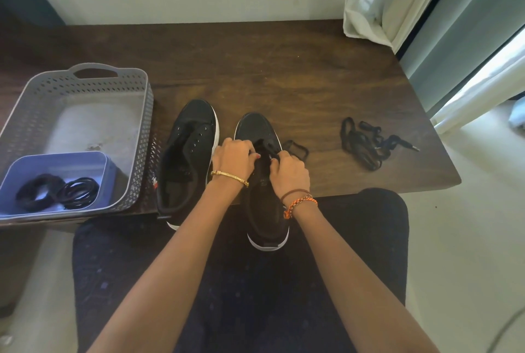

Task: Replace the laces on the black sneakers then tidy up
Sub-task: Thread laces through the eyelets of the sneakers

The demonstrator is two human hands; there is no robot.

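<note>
Nearest us are our two forearms, reaching over our lap to the right sneaker (265, 202), whose heel overhangs the near edge of the tabletop (284, 68). Our left hand (234, 158) and right hand (289, 172) meet over its eyelets near the toe end. Both sets of fingers are curled and seem to pinch a black lace (297, 149) at the tongue, though the dark cloth hides exactly where each grip falls. A loop of that lace trails onto the tabletop just beside the right hand.

We judge the step in hand to be working the lace through this shoe's eyelets; whether it is going in or coming out we cannot tell. The left sneaker (189, 154) stands just beside it, its eyelets bare. A loose tangle of laces (369, 144) lies well apart to the right, and two coiled bundles (56, 192) sit in a small blue tub (106, 179) inside the grey basket (146, 125) at left.

The next move calls for a fine pinch on the lace tip and an even pull through the eyelets on each side.
</note>
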